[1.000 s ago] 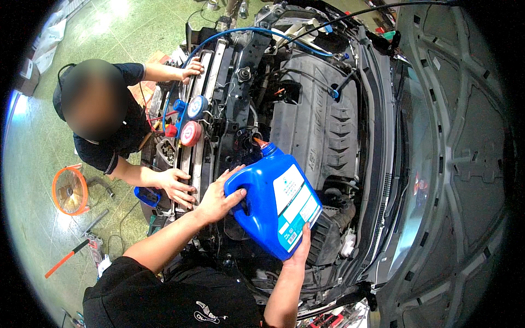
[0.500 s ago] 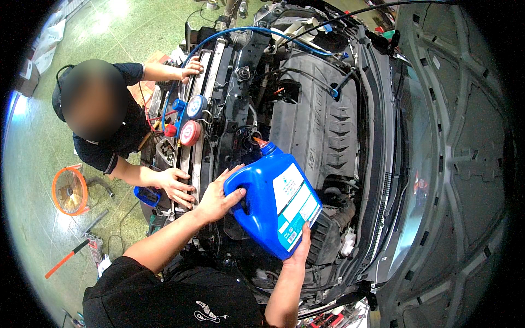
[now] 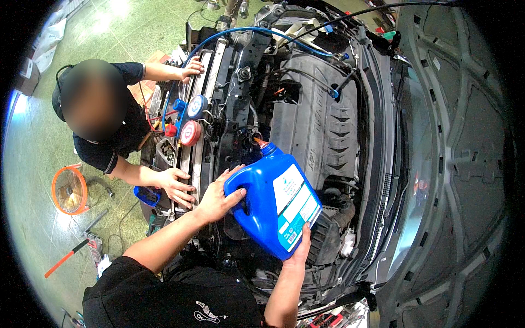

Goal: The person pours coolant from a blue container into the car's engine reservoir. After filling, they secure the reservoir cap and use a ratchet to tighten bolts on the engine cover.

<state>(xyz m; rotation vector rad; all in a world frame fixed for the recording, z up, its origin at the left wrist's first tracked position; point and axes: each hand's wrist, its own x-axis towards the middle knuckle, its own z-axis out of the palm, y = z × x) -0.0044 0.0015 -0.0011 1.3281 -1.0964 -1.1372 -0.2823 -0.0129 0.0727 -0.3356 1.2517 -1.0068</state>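
Head view looks down on an open engine bay [image 3: 311, 126], with the raised hood [image 3: 459, 164] on the right side. Both forearms of the person come up from the lower edge and meet at a blue plastic jug [image 3: 276, 205]. The left hand [image 3: 216, 199] is at the jug's handle side, thumb and fingers curled firmly around the handle, and the left forearm reaches diagonally up and to the right. The right hand [image 3: 301, 246] is under the bottom end of the jug, palm against it and fingers pressed on the label side, with the forearm almost vertical. The jug is tilted, held above the front part of the engine bay; its orange spout [image 3: 261, 144] points up-left toward a dark opening beside the engine cover.

On the left, a co-worker [image 3: 104, 126] stands in front of the car. One co-worker's hand [image 3: 175, 186] rests on the front crossmember, just beside the person's left hand, and the other hand [image 3: 192, 66] grips the panel farther away. Two round gauges [image 3: 191, 120], blue and red, hang between them.
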